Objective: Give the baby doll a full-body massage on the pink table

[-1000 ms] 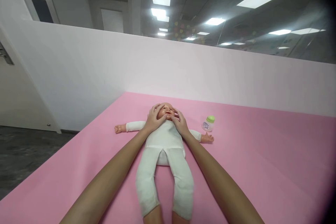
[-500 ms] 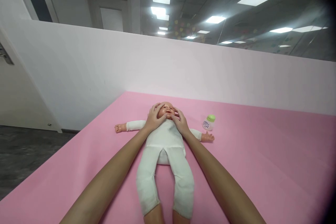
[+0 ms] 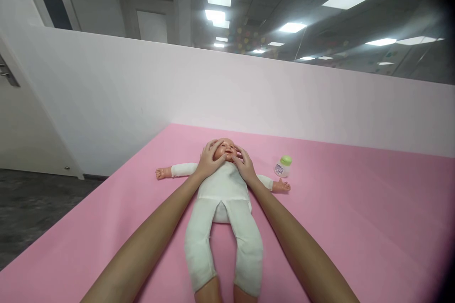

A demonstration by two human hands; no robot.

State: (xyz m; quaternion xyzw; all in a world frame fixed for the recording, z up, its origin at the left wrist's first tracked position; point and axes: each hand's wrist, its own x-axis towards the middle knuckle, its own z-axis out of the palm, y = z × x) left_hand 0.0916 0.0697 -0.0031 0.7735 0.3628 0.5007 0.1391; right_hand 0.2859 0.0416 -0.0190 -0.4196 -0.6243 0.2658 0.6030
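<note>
A baby doll (image 3: 223, 184) with a white cloth body lies on its back, arms stretched out to both sides and its feet past the bottom of the view. My left hand (image 3: 210, 160) cups one side of the doll's head, fingers curved over the temple and thumb along the jaw. On the opposite side, my right hand (image 3: 244, 163) holds the head in the same way, its thumb near the chin. Between my hands the doll's face stays visible. Beyond the doll's right-hand-side arm stands a small clear bottle (image 3: 282, 169) with a green cap.
The doll and bottle rest on a pink padded surface (image 3: 341, 218). A low white wall (image 3: 284, 99) borders it at the back. To the left are a door (image 3: 24, 123) and dark floor (image 3: 39, 208), past the surface's edge.
My hands and the doll hold the same positions. Only a very slight shift of the camera view shows.
</note>
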